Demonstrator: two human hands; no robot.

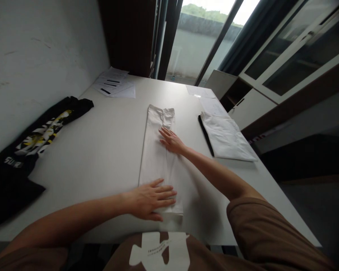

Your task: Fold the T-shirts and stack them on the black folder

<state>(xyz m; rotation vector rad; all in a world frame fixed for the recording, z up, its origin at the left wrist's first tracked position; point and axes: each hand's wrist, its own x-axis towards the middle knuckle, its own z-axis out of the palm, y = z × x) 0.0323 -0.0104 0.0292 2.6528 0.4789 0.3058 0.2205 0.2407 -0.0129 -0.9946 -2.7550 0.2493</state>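
A folded pale garment [154,158] lies lengthwise down the middle of the white table [101,150], with 2 hands flat on top, fingers outstretched: the left hand [149,199] at the near end, the right hand [172,141] farther up. At left, a black garment [17,176] carries white letters [12,162] starting "SU", the rest unclear, near a white-and-yellow graphic [42,137]. The brown T-shirt [206,258] bears a white print [155,258] with lettering too small to read; papers [115,84] at far left show black bars

Office, probably — papers [125,91], glass-fronted cabinet [295,69].
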